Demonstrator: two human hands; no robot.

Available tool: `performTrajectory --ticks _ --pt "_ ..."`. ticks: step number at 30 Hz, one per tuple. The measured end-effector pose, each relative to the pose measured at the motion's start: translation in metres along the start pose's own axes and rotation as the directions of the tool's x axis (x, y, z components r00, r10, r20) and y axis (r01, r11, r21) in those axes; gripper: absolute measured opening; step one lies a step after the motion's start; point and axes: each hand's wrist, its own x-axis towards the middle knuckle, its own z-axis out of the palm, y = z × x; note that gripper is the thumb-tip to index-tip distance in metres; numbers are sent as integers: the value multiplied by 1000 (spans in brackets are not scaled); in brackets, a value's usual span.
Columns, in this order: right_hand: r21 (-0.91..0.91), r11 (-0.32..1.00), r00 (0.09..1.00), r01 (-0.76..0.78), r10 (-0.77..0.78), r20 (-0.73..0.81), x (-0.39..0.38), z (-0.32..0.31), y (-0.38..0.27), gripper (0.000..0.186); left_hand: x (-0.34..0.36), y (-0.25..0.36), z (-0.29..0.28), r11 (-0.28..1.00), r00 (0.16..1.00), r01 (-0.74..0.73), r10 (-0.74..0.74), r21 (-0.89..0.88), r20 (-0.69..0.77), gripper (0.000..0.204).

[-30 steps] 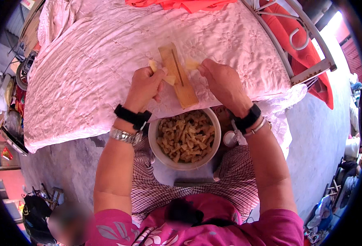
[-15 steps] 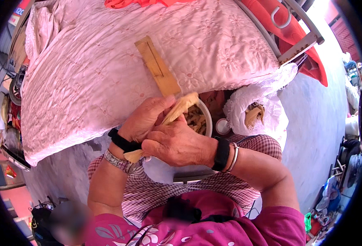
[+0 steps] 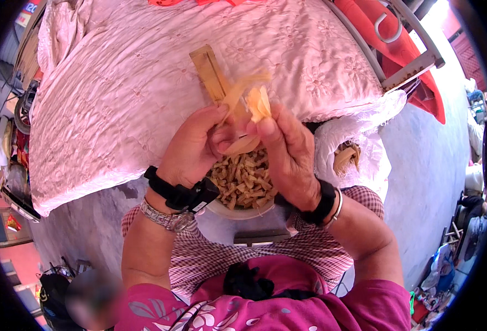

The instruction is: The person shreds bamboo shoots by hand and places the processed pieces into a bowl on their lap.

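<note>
Over a bowl, my left hand (image 3: 191,146) pinches a thin tan strip like dry husk or leaf (image 3: 233,100), its upper end blurred by motion. My right hand (image 3: 293,157) has thumb and fingers closed on a crumpled pale-yellow piece of the same kind of strip (image 3: 259,103). Another bit of strip hangs between the hands, and I cannot tell which hand holds it. Below them, the pale round bowl (image 3: 238,214) is full of short tan folded pieces (image 3: 243,179). Just beyond my left hand, a flat tan slat-like piece (image 3: 207,69) with a dark line along it lies on the bedspread.
A bed with a pink quilted cover (image 3: 116,99) fills the far side. To the right stands a white woven sack (image 3: 373,149) holding tan dry pieces (image 3: 346,157). Behind it are a metal bed frame (image 3: 411,69) and red cloth (image 3: 384,47). Clutter lines both edges.
My hands have drawn apart, and the long folded strip between them now shows as separate pieces. My right hand has turned upright. The bowl's contents have come into view below.
</note>
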Motion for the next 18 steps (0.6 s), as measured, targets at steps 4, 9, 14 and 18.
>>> performTrajectory --ticks 4,9,14,18 --pt "-432 861 961 267 -270 56 13 -5 21 17 -1 -2 19 992 998 -25 32 125 -55 21" --pt "-364 930 999 50 -47 19 13 -5 25 9 2 -3 16 990 992 -24 6 141 130 16" --pt "-535 845 1000 12 -22 -11 22 -7 22 18 -4 0 18 701 961 -249 264 669 82 6" --pt "-201 957 976 -208 216 21 23 -10 34 28 1 -7 21 -171 607 -496 633 851 481 13"
